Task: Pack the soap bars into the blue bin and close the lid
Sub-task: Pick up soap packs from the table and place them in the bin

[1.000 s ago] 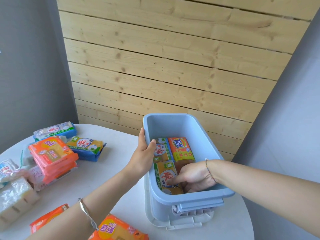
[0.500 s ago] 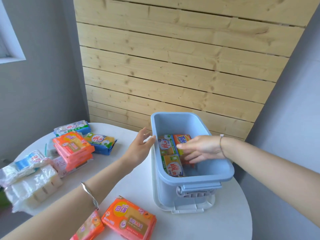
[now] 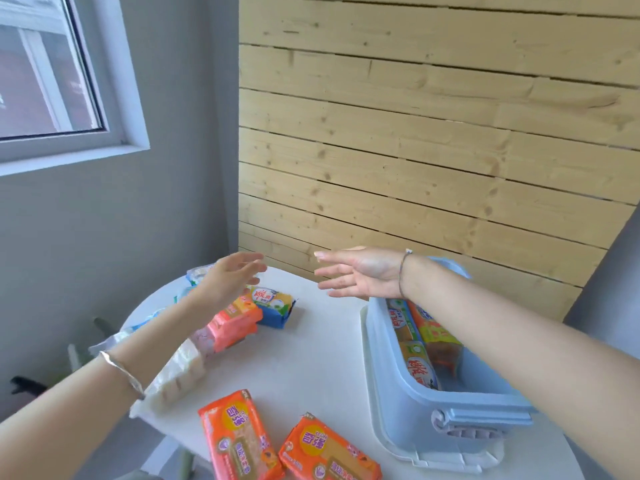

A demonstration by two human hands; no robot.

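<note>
Window fills the upper left corner, set in a grey wall; below it the round white table begins. At the table's left edge lies a clear-wrapped pack of pale soap, partly under the left forearm, which wears a silver bangle. The left hand hovers above the far-left heap of packs, fingers straight and loosely spread, holding nothing; its fingertips are blurred. Under it sits a pink-orange stack of soap packs, and touching that stack on its right a blue and yellow soap pack. Near the front edge two orange soap packs lie flat, side by side. Behind the table rises a wooden plank wall. The right hand hangs above the table, just left of the bin's far corner, palm towards the camera, fingers stretched leftwards and slightly apart, holding nothing; a thin bracelet circles its wrist. The blue bin stands on the right part of the table, open-topped, resting on a white lid that lies beneath it; inside, several wrapped soap bars lie packed close together; the right forearm crosses above the bin.
</note>
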